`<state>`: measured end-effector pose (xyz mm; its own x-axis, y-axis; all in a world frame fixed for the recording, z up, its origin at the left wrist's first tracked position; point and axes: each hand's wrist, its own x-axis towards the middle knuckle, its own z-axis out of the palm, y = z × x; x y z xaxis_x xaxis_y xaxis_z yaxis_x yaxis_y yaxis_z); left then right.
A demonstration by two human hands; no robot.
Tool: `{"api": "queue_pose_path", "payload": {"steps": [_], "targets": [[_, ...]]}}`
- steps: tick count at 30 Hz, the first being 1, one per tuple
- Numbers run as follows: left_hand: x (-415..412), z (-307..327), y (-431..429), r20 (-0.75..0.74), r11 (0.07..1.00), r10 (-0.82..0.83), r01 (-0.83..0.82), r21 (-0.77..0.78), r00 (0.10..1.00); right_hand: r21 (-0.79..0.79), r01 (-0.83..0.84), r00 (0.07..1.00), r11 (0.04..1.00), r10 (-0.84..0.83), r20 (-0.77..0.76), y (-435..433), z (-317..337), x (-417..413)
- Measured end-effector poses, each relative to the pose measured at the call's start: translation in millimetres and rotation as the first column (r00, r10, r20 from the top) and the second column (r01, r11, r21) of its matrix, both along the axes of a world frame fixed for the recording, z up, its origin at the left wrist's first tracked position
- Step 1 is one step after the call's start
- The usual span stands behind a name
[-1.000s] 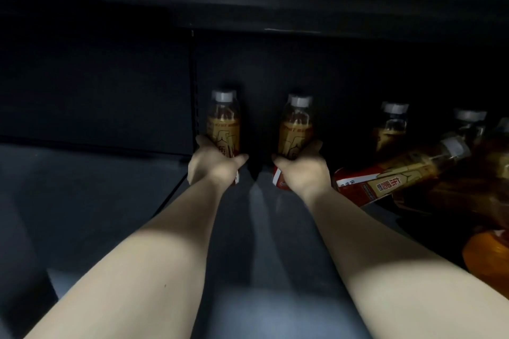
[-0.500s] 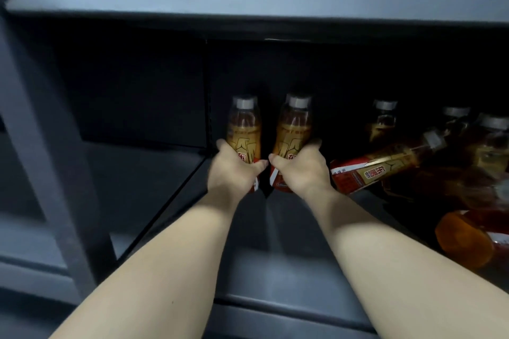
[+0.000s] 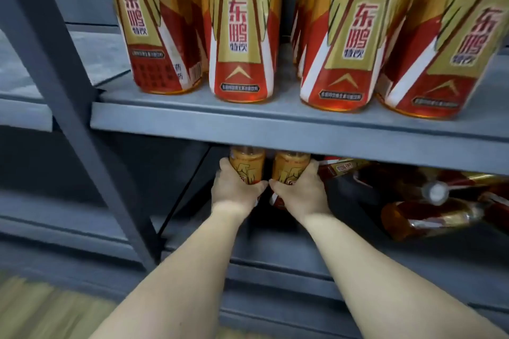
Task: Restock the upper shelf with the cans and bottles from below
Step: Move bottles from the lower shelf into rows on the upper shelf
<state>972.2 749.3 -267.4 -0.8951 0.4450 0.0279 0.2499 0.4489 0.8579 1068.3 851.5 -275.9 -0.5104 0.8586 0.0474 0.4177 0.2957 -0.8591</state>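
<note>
Both hands, left (image 3: 237, 190) and right (image 3: 298, 191), each clasp a glossy amber plastic bottle (image 3: 247, 165) (image 3: 289, 169).

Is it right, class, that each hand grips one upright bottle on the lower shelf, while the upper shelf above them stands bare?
Not quite. The head view shows the upper shelf is not bare: bottles stand in a row along it. The rest holds: the left hand and the right hand each grip one upright bottle on the lower shelf.
</note>
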Motion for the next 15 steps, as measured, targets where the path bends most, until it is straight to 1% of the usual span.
{"api": "queue_pose_path", "payload": {"steps": [2,5,8,15], "targets": [[12.0,4.2,-13.4,0.041,1.0,-0.008,0.008,0.0,0.999,-0.037,-0.003,0.999,0.999,0.005,0.048,-8.8,1.8,12.8],[30.6,4.8,-35.0,0.105,1.0,-0.008,0.007,0.015,0.994,-0.105,-0.008,0.999,0.994,0.013,0.047,-25.1,6.2,35.9],[52.4,11.6,-57.0,0.116,1.0,-0.015,0.016,-0.011,0.993,-0.119,-0.015,0.999,0.993,0.02,0.041,-44.3,6.1,60.0],[96.5,17.9,-106.2,0.218,1.0,-0.009,0.015,-0.024,0.976,-0.178,-0.016,0.996,0.984,0.032,0.089,-93.5,13.8,107.7]]}}
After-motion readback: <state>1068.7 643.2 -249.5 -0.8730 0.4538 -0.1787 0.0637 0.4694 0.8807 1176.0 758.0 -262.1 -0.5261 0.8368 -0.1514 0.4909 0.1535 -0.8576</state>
